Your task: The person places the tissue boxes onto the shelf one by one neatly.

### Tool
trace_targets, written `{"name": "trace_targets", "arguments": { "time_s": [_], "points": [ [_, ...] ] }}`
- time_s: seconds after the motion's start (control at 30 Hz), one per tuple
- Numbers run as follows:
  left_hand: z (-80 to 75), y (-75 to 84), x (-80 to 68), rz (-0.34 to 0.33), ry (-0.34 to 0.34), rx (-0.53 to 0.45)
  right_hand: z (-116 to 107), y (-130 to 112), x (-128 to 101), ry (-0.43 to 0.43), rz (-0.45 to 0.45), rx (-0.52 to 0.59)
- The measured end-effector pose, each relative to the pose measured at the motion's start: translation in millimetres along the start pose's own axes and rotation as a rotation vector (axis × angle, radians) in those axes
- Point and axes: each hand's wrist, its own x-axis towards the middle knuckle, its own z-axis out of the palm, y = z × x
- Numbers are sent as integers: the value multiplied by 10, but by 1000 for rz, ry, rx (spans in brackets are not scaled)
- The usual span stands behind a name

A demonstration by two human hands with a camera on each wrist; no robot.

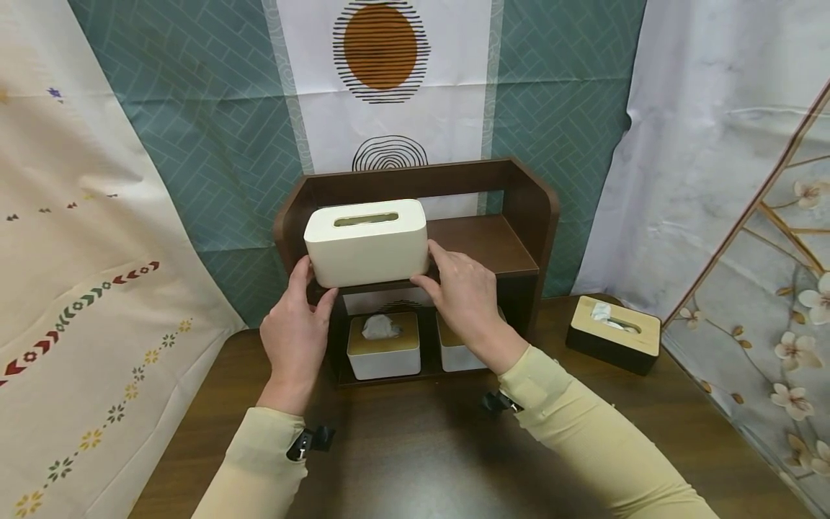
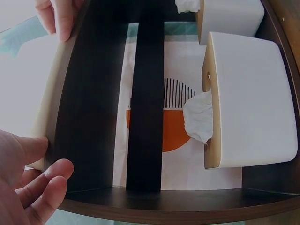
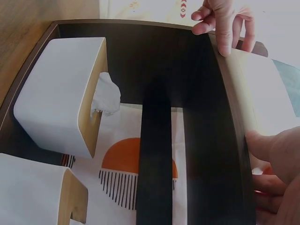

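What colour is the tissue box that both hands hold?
The tissue box is cream white, clearest in the head view.

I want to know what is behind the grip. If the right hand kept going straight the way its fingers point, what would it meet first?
The right hand already touches the white tissue box on the shelf's upper board. Its fingers point left and away, so the box's right end comes first, though depth is unclear.
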Motion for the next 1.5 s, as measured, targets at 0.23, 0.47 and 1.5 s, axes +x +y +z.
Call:
{"name": "trace_targets", "arguments": {
  "time_s": [0.23,0.47,1.5],
  "points": [
    [-33,34,-78,6,10,-34,-53,-7,-86,-47,19,-19],
    [-77,138,-215,27,22,-62,-143,42,-236,-34,-13,-65],
    [183,688,-869,201,-10,-211,-496,282,-1136,13,-142,-36]
  ]
}}
